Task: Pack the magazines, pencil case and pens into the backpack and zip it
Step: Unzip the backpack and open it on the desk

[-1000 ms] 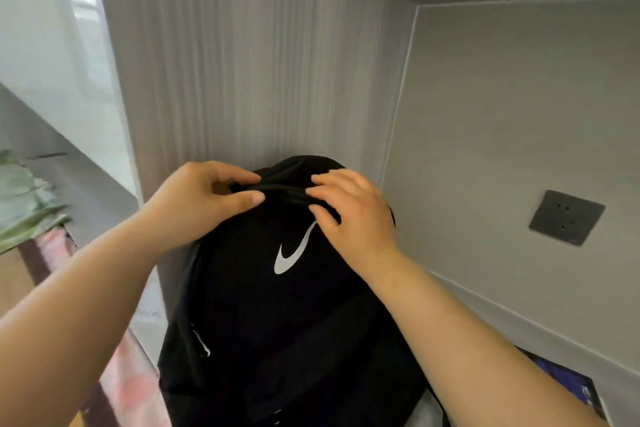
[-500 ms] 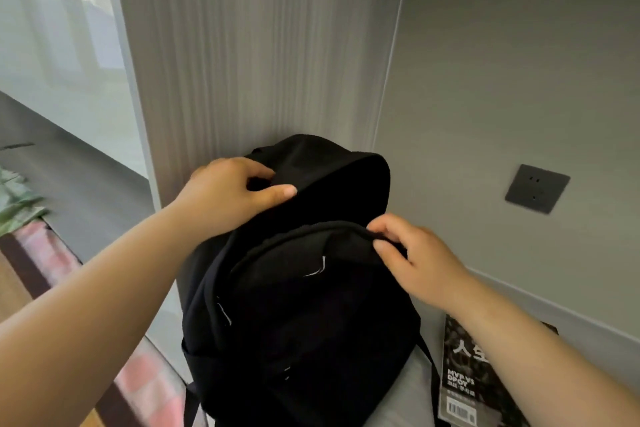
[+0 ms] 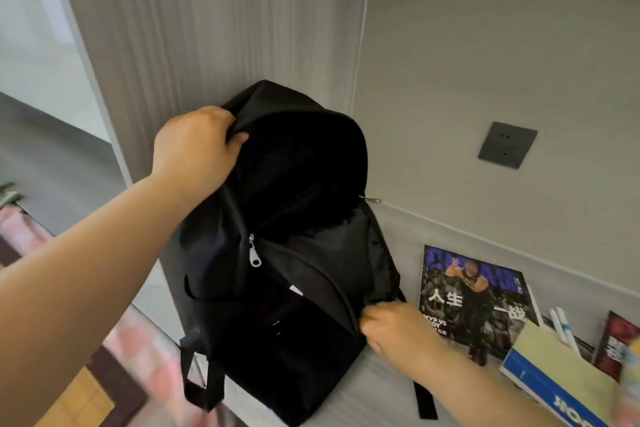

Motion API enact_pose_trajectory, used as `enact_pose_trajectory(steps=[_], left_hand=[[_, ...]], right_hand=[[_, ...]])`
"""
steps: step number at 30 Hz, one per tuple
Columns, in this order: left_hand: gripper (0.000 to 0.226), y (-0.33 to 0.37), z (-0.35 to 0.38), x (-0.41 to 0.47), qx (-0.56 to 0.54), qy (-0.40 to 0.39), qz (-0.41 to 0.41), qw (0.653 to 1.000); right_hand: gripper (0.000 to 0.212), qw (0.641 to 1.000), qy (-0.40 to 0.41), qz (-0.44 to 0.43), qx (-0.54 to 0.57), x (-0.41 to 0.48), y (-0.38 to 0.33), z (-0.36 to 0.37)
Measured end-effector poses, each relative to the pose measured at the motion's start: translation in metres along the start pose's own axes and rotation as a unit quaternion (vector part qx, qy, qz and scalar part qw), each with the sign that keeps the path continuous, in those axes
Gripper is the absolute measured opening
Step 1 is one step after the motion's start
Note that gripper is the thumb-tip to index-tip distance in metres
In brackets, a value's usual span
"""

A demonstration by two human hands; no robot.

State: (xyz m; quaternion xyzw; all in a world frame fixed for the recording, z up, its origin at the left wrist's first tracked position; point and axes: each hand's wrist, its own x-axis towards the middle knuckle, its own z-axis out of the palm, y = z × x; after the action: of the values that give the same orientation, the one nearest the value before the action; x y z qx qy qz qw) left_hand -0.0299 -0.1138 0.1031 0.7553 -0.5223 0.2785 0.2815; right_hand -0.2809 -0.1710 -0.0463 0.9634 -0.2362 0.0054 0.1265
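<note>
Bag-opening step: left hand (image 3: pixel 197 146) grips black backpack (image 3: pixel 311 340) top rim, right hand (image 3: pixel 398 329) pinches its front zip edge, mouth gaping; next, probably, right hand releases to fetch basketball magazine (image 3: pixel 474 295) alongside.

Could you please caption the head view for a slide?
Left hand holds the open black backpack by its top while right hand pinches its front flap, a magazine beside it.

One wide-angle head camera looks forward and down from behind both hands, at close range. The left hand (image 3: pixel 197 146) sits upper left and the right hand (image 3: pixel 398 329) lower right, with the backpack (image 3: pixel 294 340) between them at frame centre.
</note>
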Motion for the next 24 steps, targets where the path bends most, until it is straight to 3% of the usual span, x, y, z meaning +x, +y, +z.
enact_pose_trajectory(steps=[3, 5, 8, 12, 15, 18, 21, 24], left_hand=[[0.026, -0.003, -0.002, -0.006, -0.013, 0.01, -0.024, 1.0], [0.024, 0.0, -0.002, -0.012, -0.031, 0.009, -0.022, 0.999], [0.043, 0.005, -0.004, -0.019, -0.078, -0.013, -0.028, 0.997], [0.052, 0.008, -0.008, -0.042, -0.066, 0.048, 0.037, 0.996], [0.04, 0.002, -0.011, -0.056, -0.052, 0.053, -0.026, 0.997], [0.045, -0.007, -0.008, -0.057, 0.051, -0.079, -0.067, 0.993], [0.04, -0.012, 0.0, -0.055, 0.085, -0.149, -0.062, 0.983], [0.039, -0.017, 0.004, -0.057, 0.059, -0.15, -0.054, 0.985]], right_hand=[[0.04, 1.0, -0.022, -0.001, 0.022, 0.001, -0.011, 0.019], [0.026, 0.997, -0.015, -0.015, 0.077, 0.0, -0.011, 0.027], [0.039, 0.983, -0.065, -0.002, 0.172, 0.004, -0.008, 0.034], [0.053, 0.963, 0.062, 0.023, 0.26, 0.01, -0.013, 0.022], [0.061, 0.929, 0.168, 0.036, 0.327, 0.024, -0.029, -0.01], [0.062, 0.931, 0.255, 0.043, 0.258, 0.054, -0.048, -0.036], [0.051, 0.956, 0.186, 0.065, 0.215, 0.087, -0.062, -0.054], [0.029, 0.973, 0.166, 0.077, 0.142, 0.102, -0.061, -0.059]])
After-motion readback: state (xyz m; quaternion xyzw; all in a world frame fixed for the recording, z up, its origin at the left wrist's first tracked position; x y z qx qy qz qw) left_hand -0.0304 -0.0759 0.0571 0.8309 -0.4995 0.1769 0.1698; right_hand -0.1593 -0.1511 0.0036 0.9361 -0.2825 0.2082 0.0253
